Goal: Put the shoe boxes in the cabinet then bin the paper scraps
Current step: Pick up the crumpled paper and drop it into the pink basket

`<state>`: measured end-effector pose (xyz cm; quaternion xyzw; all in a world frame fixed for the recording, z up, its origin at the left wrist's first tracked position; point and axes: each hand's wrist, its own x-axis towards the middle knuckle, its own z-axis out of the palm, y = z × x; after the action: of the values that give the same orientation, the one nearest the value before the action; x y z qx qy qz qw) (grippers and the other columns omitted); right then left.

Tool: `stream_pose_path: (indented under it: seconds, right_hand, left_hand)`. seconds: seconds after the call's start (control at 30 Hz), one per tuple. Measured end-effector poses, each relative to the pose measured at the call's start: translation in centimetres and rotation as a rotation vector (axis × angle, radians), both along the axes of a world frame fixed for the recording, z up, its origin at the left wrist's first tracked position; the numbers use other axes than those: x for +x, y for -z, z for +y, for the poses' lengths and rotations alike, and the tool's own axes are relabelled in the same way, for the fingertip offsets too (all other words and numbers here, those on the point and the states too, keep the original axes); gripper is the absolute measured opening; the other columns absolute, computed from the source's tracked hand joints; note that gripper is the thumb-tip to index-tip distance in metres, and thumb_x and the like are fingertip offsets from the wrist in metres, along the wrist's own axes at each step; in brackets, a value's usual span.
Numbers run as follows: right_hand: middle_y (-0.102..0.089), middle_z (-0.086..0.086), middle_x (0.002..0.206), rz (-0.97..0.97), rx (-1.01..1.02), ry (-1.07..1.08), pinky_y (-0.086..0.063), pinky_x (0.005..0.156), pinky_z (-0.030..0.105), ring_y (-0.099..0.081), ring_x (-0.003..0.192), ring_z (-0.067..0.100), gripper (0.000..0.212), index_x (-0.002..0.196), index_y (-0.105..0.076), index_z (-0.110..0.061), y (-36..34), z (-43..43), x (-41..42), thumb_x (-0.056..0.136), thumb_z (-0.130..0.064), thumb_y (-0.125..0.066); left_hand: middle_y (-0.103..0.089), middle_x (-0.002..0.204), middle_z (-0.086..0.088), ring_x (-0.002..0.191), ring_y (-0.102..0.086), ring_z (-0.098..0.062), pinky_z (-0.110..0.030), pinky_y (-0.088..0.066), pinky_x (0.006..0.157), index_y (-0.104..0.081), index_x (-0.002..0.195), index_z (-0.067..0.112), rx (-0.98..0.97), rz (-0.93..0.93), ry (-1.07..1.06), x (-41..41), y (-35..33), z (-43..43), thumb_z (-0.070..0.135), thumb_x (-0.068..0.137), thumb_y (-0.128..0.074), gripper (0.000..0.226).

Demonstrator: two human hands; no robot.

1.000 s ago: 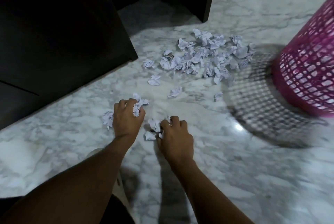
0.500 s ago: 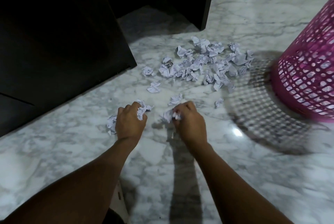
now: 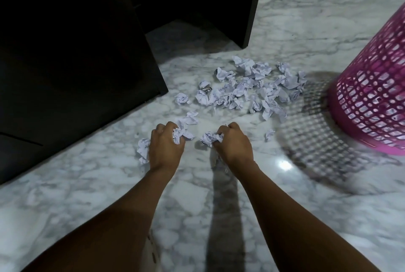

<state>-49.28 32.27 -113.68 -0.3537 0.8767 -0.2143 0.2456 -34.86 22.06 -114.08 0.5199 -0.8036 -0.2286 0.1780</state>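
Since both our hands are already loaded, what matters now is where the bin sits from them. It's off at about 2 o'clock, pink mesh, with its mouth out of frame, so we can't tell which way the opening faces. Our right hand is clearly the nearer one. The left hand sits at its 9 o'clock, so we reckon the right goes first, or both swing over together.

Grip-wise, the left fingers are curled tight round the left wad of crumpled paper, which pokes out past the knuckles. The right ones are curled round the right wad, which sticks out toward 9 o'clock. We'd guess neither hand has room for much more.

As for the remaining scraps, the main pile lies on the marble floor at 12 to 1 o'clock from our hands, its right edge near the bin. A loose scrap sits just beside the left hand at 9 o'clock, and a stray scrap at 3 o'clock of the right. No shoe boxes in sight, and the cabinet is too dark to check.
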Motion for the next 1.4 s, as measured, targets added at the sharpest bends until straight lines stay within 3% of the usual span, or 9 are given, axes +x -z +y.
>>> stream_pose_path:
  seconds: [0.43,0.57,0.77,0.97,1.03,1.1,1.2,1.3,1.4]
  right_hand:
    - [-0.056,0.005,0.104,-0.135,-0.166,0.24,-0.045,0.074,0.031,-0.061,0.089,0.026,0.009,0.089,-0.068,-0.019,-0.1,0.6,-0.9,0.08,-0.018,-0.068]
    - [-0.064,0.007,0.104,-0.149,-0.247,0.271,-0.05,0.073,0.03,-0.063,0.081,0.022,0.011,0.088,-0.071,-0.017,-1.6,-0.4,-1.9,0.078,-0.021,-0.069]
    - [-0.063,0.001,0.073,-0.15,-0.459,0.369,-0.033,0.039,0.016,-0.042,0.039,0.005,0.009,0.074,-0.065,-0.018,-10.6,-2.0,-5.1,0.082,-0.017,-0.069]
    - [-0.059,0.01,0.059,0.029,-0.728,0.363,-0.036,0.047,0.026,-0.045,0.05,0.011,0.01,0.073,-0.065,-0.007,-25.2,-1.0,-10.1,0.079,-0.015,-0.068]
    - [-0.054,0.0,0.052,0.089,-0.788,0.366,-0.037,0.044,0.024,-0.045,0.046,0.009,0.009,0.069,-0.063,-0.011,-30.2,0.4,-12.2,0.077,-0.013,-0.066]
    - [-0.05,-0.007,0.047,0.15,-0.826,0.366,-0.034,0.035,0.018,-0.041,0.036,0.006,0.012,0.067,-0.062,-0.015,-34.7,2.4,-14.4,0.078,-0.01,-0.065]
    - [-0.051,-0.009,0.046,0.289,-0.837,0.403,-0.034,0.039,0.019,-0.041,0.036,0.003,0.016,0.064,-0.061,-0.018,-39.4,6.9,-18.1,0.077,-0.009,-0.064]
    - [-0.051,-0.004,0.051,0.342,-0.836,0.529,-0.03,0.037,0.019,-0.038,0.038,0.009,0.012,0.068,-0.061,-0.013,-40.3,12.5,-22.2,0.079,-0.011,-0.064]
    - [-0.056,-0.004,0.053,0.342,-0.837,0.691,-0.035,0.038,0.02,-0.043,0.037,0.004,0.009,0.073,-0.064,-0.013,-38.9,17.2,-25.6,0.081,-0.015,-0.067]
  left_hand:
    - [-0.063,0.093,-0.014,0.096,-0.052,-0.037,-0.04,-0.042,0.071,-0.062,0.098,0.01,0.0,-0.128,-0.015,-0.2,1.5,0.3,0.013,0.082,-0.064,0.017]
    - [-0.062,0.092,-0.012,0.094,-0.054,-0.035,-0.042,-0.047,0.07,-0.061,0.095,0.011,0.006,0.017,0.024,-1.4,0.0,0.0,0.015,0.081,-0.07,0.018]
    - [-0.063,0.076,-0.007,0.073,-0.059,-0.025,-0.033,-0.048,0.064,-0.057,0.084,0.011,0.072,0.364,0.086,-7.2,-9.1,-2.0,0.005,0.075,-0.07,0.017]
    - [-0.062,0.068,-0.009,0.056,-0.055,-0.021,-0.028,-0.042,0.048,-0.054,0.076,0.023,0.367,0.762,0.095,-15.8,-22.4,-1.0,0.008,0.08,-0.069,0.022]
    - [-0.061,0.067,-0.009,0.047,-0.052,-0.015,-0.021,-0.038,0.042,-0.054,0.079,0.024,0.511,0.922,0.102,-19.3,-26.9,0.5,0.006,0.084,-0.066,0.022]
    - [-0.064,0.073,-0.006,0.055,-0.059,-0.014,-0.023,-0.048,0.052,-0.057,0.084,0.021,0.628,1.06,0.146,-22.9,-31.0,2.5,0.008,0.084,-0.066,0.017]
    - [-0.072,0.09,-0.008,0.081,-0.07,-0.026,-0.044,-0.058,0.078,-0.063,0.093,0.017,0.824,1.162,0.293,-28.0,-36.0,6.3,0.01,0.077,-0.068,0.018]
    - [-0.076,0.096,-0.009,0.081,-0.074,-0.027,-0.042,-0.062,0.064,-0.065,0.103,0.017,0.943,1.131,0.405,-32.8,-38.5,10.8,0.013,0.078,-0.069,0.026]
    - [-0.076,0.1,-0.005,0.087,-0.074,-0.027,-0.052,-0.06,0.079,-0.067,0.107,0.021,0.947,1.063,0.482,-37.2,-37.8,14.6,0.029,0.055,-0.076,0.054]
